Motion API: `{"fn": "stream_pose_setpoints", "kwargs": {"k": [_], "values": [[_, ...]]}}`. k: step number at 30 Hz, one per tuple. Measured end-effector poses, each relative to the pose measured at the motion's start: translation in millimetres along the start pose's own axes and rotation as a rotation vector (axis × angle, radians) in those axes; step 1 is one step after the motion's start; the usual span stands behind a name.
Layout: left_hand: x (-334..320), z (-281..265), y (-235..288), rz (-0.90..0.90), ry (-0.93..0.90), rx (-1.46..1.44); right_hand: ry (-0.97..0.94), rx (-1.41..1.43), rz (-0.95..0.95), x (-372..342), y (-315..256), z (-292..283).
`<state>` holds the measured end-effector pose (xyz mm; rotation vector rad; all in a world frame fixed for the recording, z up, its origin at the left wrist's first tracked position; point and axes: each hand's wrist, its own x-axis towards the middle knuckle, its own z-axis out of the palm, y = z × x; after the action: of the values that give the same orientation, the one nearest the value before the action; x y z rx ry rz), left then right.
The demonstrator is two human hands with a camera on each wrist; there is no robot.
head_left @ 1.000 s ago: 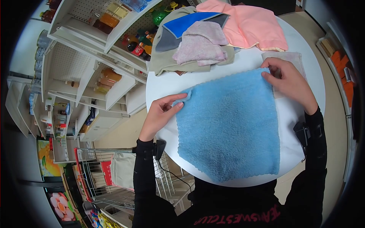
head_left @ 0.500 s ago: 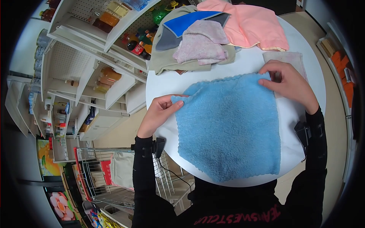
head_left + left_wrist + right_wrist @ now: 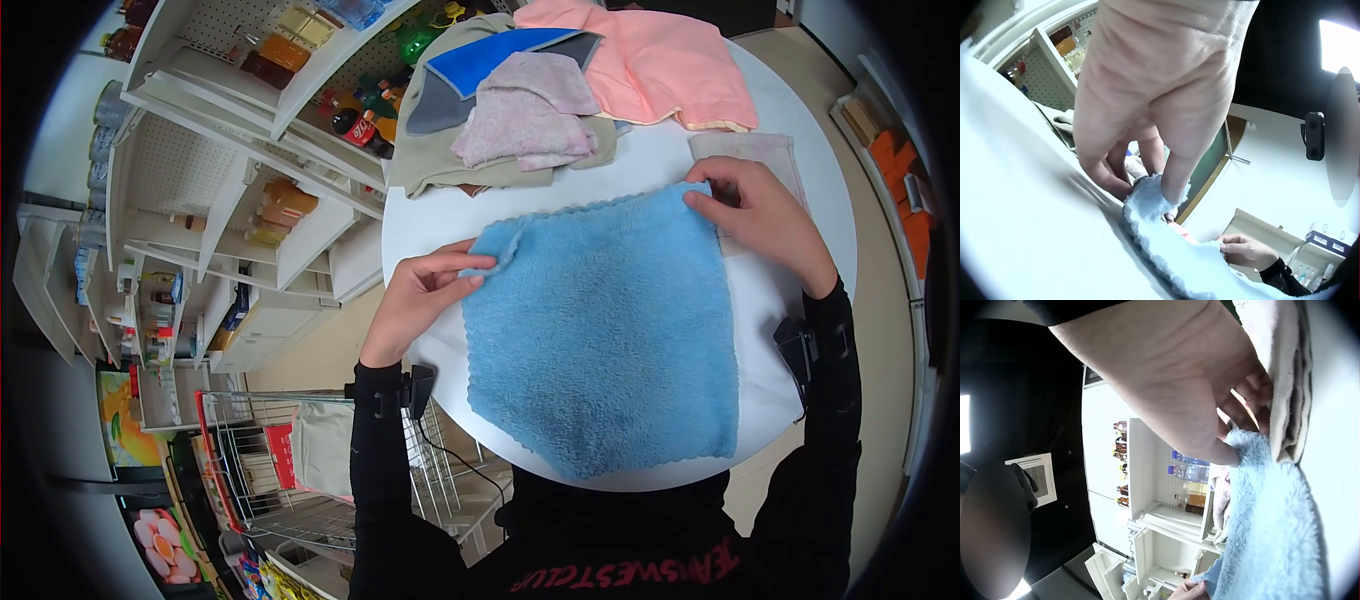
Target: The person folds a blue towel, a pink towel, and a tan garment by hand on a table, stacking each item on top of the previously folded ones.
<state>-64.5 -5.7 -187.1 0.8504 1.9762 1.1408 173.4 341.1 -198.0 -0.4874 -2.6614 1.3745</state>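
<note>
A fluffy light-blue towel (image 3: 600, 330) with a wavy edge and a darker middle lies spread over the near part of the round white table (image 3: 430, 215). My left hand (image 3: 415, 300) pinches its far left corner, which is folded over at the fingertips. At the far right corner, my right hand (image 3: 760, 215) pinches the edge between thumb and fingers. The left wrist view shows the towel (image 3: 1166, 250) curling up from the tabletop into the left fingers. Beside the right hand sits a folded pale cloth (image 3: 1285, 381), partly covered by that hand in the head view.
Toward the back of the table lie a pink garment (image 3: 670, 70), a grey-green garment (image 3: 430, 165), a blue and grey cloth (image 3: 500, 65) and a pale mauve cloth (image 3: 525, 115). Shelves with bottles (image 3: 360, 130) stand at left. A shopping cart (image 3: 240, 480) is below them.
The left corner of the towel dipped and wrinkled half a second ago; now it is raised and folded over in the left fingers. The right hand has shifted only slightly.
</note>
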Motion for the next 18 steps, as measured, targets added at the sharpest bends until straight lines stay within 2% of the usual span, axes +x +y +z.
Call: {"fn": "stream_pose_setpoints", "kwargs": {"k": [6, 9, 13, 18], "values": [[1, 1, 1, -0.055, -0.03, 0.096, 0.021, 0.016, -0.026, 0, 2, 0], [3, 1, -10, -0.115, 0.12, 0.015, 0.015, 0.014, 0.076, -1, -1, -5], [7, -2, -20, -0.087, 0.201, -0.164, 0.086, 0.006, 0.112, 0, 3, -4], [7, -4, -20, -0.092, 0.179, -0.144, 0.071, -0.021, 0.101, 1, 1, -3]]}}
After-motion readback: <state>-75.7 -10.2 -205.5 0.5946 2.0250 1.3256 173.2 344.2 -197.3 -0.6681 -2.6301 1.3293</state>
